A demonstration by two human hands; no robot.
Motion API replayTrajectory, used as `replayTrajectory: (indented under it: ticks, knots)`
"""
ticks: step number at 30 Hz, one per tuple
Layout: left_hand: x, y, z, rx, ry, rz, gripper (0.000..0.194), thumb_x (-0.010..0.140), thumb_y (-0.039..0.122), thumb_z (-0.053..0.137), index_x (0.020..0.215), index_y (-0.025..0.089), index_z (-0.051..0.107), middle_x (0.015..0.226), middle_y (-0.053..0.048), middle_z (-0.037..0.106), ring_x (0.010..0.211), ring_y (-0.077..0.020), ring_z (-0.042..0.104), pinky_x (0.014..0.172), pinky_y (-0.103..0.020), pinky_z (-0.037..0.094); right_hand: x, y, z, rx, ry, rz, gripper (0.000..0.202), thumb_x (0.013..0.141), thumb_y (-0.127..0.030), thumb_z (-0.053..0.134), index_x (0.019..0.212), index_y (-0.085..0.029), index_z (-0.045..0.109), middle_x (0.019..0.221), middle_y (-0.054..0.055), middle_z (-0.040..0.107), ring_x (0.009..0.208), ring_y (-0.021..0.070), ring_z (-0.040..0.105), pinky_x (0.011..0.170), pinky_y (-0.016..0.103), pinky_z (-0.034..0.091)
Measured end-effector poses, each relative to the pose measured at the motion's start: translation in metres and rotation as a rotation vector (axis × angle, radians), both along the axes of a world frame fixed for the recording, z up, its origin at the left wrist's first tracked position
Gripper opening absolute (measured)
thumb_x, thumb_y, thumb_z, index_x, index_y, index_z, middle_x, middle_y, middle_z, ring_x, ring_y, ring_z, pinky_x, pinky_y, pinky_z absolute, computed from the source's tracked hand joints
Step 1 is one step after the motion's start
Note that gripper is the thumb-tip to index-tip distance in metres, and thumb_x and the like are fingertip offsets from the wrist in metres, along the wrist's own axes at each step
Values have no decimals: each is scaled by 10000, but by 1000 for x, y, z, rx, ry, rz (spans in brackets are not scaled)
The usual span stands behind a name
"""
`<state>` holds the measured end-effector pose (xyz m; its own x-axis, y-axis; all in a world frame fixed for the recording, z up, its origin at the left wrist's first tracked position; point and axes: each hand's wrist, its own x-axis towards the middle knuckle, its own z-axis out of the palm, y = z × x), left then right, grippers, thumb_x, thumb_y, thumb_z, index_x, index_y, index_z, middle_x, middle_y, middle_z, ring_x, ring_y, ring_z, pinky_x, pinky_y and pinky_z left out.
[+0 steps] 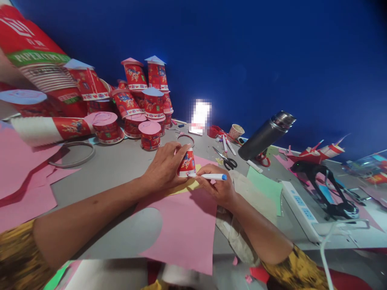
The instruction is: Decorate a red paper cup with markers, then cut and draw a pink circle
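Note:
My left hand [165, 164] is closed around a red paper cup [188, 162] and steadies it on the table. A white marker with a blue end [215, 176] is pinched in my right hand [219, 188], its writing end close against the cup's white rim; whether it touches, I cannot tell. Beneath my hands lie a yellow paper piece [181, 188] and a pink paper sheet [184, 225] with a rounded cut-out on its left side. Just beyond the cup stands a ring-shaped item [185, 139], partly hidden by my left hand.
Decorated cups with paper tops [153, 102] are stacked at the back left, near pink sheets [24, 169]. Scissors [226, 159], a dark thermos [266, 135], green paper [266, 187], a power strip [299, 207] and a black strapped device [320, 173] are on the right.

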<state>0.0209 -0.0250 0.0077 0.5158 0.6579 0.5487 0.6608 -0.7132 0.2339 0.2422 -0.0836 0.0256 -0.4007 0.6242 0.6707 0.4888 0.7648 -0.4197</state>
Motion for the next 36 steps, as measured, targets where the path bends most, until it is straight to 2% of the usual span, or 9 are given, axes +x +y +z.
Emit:
replayTrajectory:
  ticks: [7, 13, 19, 27, 36]
  knots:
    - [-1, 0, -1, 18, -6, -6, 878, 818, 534, 811, 1531, 195, 427, 1338, -191, 559, 1186, -377, 578, 1020, -514, 489, 0, -1, -3, -76, 27, -24, 93, 1030, -282, 617, 1005, -224, 686, 876, 41, 765, 744, 170, 718, 703, 284, 574]
    - [-1, 2, -2, 25, 7, -21, 875, 846, 588, 772, 1533, 181, 415, 1327, -205, 567, 1199, -393, 575, 1010, -534, 492, 0, 0, -3, -23, 36, -41, 127, 1044, -307, 604, 993, -224, 687, 865, 42, 762, 762, 172, 717, 700, 287, 569]
    - [-1, 0, -1, 32, 16, -12, 887, 828, 523, 805, 1539, 173, 406, 1333, -206, 568, 1171, -382, 580, 993, -523, 496, 0, 0, -3, -32, 19, -14, 76, 1034, -261, 618, 1011, -222, 680, 875, 37, 767, 751, 163, 724, 680, 272, 566]
    - [0, 1, -1, 19, 27, 0, 885, 836, 571, 784, 1538, 178, 417, 1337, -207, 566, 1179, -387, 577, 993, -525, 490, -1, 0, 0, 8, -3, 3, 66, 1037, -249, 615, 1027, -226, 676, 902, 52, 780, 794, 181, 745, 731, 295, 593]
    - [-1, 2, -2, 33, 11, -25, 873, 844, 569, 776, 1541, 194, 409, 1353, -204, 564, 1211, -387, 572, 1008, -521, 480, -2, 2, -2, 12, 4, 8, 130, 1067, -313, 591, 1038, -225, 682, 894, 51, 769, 791, 182, 737, 733, 296, 594]
